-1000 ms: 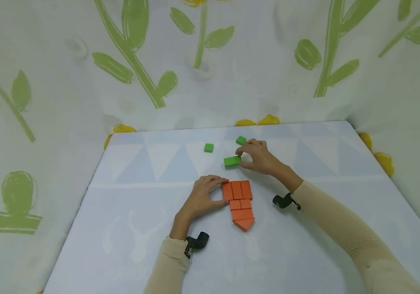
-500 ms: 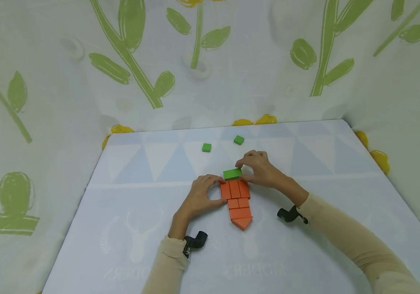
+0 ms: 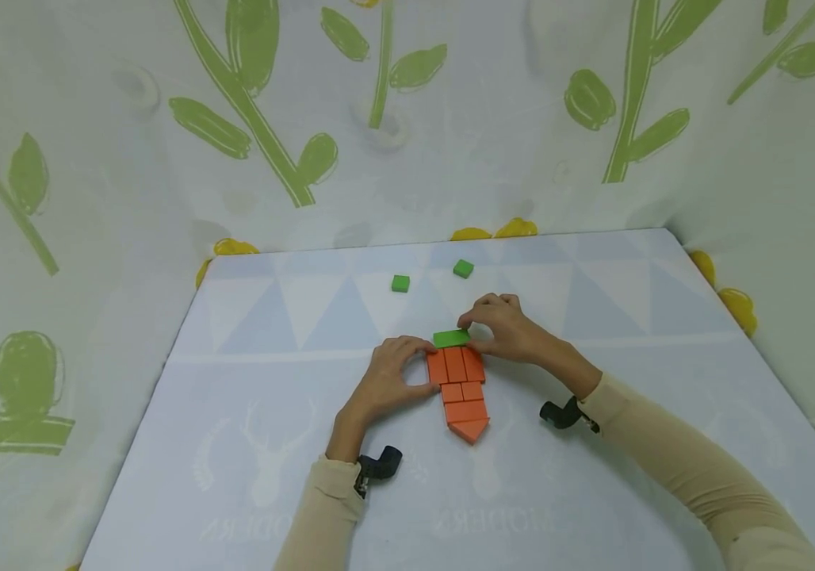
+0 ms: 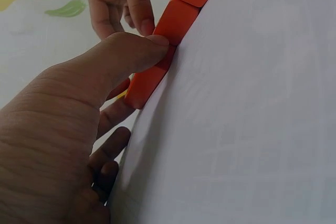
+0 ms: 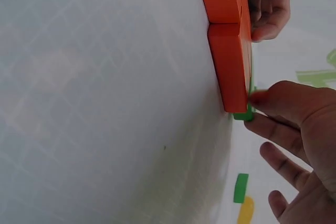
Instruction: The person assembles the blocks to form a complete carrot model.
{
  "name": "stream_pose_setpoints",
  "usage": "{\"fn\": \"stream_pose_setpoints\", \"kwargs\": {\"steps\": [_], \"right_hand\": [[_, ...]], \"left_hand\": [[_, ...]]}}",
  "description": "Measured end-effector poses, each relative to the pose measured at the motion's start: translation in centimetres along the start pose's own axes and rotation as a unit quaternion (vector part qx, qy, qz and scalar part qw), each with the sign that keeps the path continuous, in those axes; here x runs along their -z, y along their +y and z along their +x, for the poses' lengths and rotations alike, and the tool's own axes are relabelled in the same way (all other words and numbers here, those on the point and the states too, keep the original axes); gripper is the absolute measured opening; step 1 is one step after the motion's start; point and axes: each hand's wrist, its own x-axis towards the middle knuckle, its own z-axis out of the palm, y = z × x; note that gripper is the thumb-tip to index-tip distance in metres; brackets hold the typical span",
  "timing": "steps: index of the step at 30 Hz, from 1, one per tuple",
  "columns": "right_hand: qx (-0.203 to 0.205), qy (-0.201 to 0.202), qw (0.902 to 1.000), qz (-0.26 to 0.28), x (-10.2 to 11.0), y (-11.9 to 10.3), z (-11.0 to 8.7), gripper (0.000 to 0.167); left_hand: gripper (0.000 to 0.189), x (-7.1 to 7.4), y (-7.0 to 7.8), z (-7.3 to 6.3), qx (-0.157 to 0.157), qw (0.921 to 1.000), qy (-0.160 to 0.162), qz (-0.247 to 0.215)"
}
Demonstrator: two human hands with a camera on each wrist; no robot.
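Observation:
Flat orange blocks (image 3: 464, 411) lie together in a column on the table, with a pointed block (image 3: 470, 430) at the near end. My left hand (image 3: 389, 377) spans the leftmost block of the wide far row (image 3: 438, 367), thumb at its near corner and index finger at its far corner. In the left wrist view the thumb presses on that orange block (image 4: 147, 85). My right hand (image 3: 510, 327) pinches the right end of a long green block (image 3: 452, 339), which lies along the far edge of the orange row. Much of the green block is hidden in the right wrist view.
Two small green blocks, one on the left (image 3: 400, 283) and one on the right (image 3: 463, 269), sit farther back on the printed white table (image 3: 250, 444). A floral curtain (image 3: 479, 119) stands behind the table's far edge and at both sides.
My right hand has brought the long green block nearer, from behind the orange row down to its far edge, and the block now lies flatter. My left hand stays at the orange blocks.

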Motion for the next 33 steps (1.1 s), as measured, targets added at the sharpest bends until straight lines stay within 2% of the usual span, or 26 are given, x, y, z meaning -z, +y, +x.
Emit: {"fn": "stream_pose_setpoints", "kwargs": {"steps": [9, 15, 19, 25, 33], "right_hand": [[-0.009, -0.005, 0.9998, 0.016, -0.1, 0.2, 0.7, 0.025], [-0.012, 0.009, 0.9999, 0.007, 0.3, -0.1, 2.4, 0.026], [-0.013, 0.027, 0.9995, 0.003, 0.7, -0.6, 4.6, 0.028], [-0.026, 0.038, 0.9988, -0.016, 0.7, -0.6, 9.0, 0.031], [-0.073, -0.006, 0.9965, -0.04, 0.1, -0.8, 13.5, 0.037]], "left_hand": [[0.052, 0.4, -0.6, 0.0, 0.0, 0.9999, 0.002, 0.01], [0.052, 0.6, -0.8, 0.0, -0.007, 0.9999, 0.011, 0.002], [0.052, 0.7, -0.8, 0.0, -0.007, 0.9999, 0.011, -0.004], [0.051, 0.5, -0.7, 0.1, -0.004, 1.0, 0.004, -0.008], [0.052, 0.0, -0.3, 0.2, -0.009, 0.9999, 0.003, -0.009]]}}
